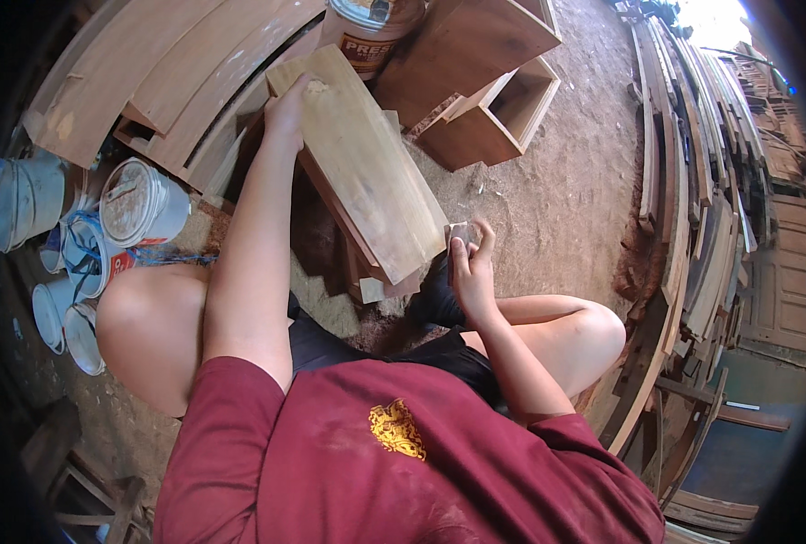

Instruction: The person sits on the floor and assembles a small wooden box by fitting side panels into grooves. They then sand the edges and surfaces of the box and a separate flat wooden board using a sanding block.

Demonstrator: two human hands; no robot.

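Note:
A long wooden box point(366, 168) with a pale, smooth upper face lies tilted in front of me, over my crossed legs. My left hand point(285, 116) is closed round its far left edge, with the fingers partly hidden. Close by that hand, a rough light patch point(317, 86) marks the wood. At the box's near right edge, my right hand point(472, 267) pinches a small brown piece point(460, 233), perhaps folded sandpaper; its exact kind is hard to make out. It sits right beside the box's corner, and I cannot tell whether the two touch.
Two open wooden boxes point(475, 127) stand beyond the work, beside a labelled bucket point(366, 36). Wide boards point(167, 63) lie at the far left. Several white buckets point(144, 201) crowd my left knee. Stacked planks point(684, 163) line the right side of the dusty floor point(575, 181).

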